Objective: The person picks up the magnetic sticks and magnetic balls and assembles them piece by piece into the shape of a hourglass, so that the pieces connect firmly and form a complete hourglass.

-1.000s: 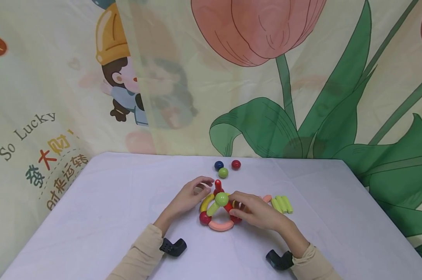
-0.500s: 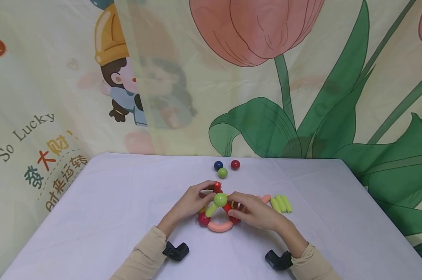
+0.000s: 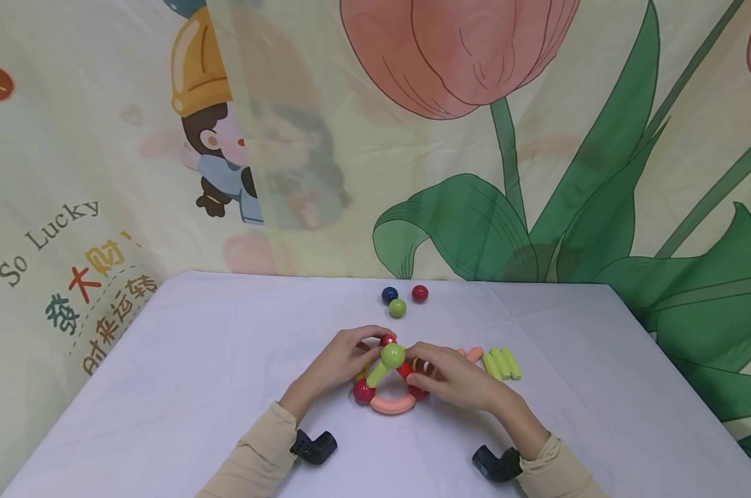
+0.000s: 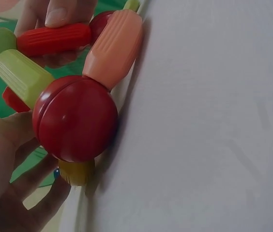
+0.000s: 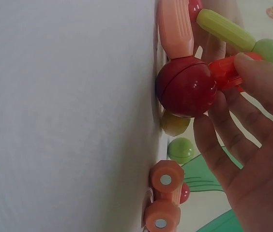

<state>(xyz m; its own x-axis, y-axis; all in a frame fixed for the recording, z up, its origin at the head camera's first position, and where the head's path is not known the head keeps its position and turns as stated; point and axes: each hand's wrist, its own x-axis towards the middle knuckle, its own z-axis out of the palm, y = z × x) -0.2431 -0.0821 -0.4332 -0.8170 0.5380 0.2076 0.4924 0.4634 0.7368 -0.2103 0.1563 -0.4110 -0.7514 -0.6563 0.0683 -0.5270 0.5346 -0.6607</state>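
A magnetic stick-and-ball frame stands on the table between both hands. Its base has red balls (image 3: 364, 392) joined by a curved pink stick (image 3: 393, 404) and curved yellow sticks (image 4: 77, 172). A lime stick (image 3: 378, 374) slants up to a lime ball (image 3: 393, 355) on top. My left hand (image 3: 335, 361) pinches the rear red stick (image 3: 388, 339), which leans toward the lime ball. My right hand (image 3: 453, 373) grips the right red stick (image 5: 225, 73), thumb in front and fingers behind. In the head view, the left hand covers most of the yellow pieces.
Behind the frame lie a blue ball (image 3: 390, 295), a red ball (image 3: 420, 294) and a lime ball (image 3: 397, 308). Several lime sticks (image 3: 501, 363) lie in a row to the right, beside pink sticks (image 3: 474, 353). A printed cloth (image 3: 313, 138) hangs behind the white table (image 3: 226, 325).
My left hand has moved right and taken hold of the rear red stick. That stick has tipped from upright toward the lime ball. The right hand stays in place.
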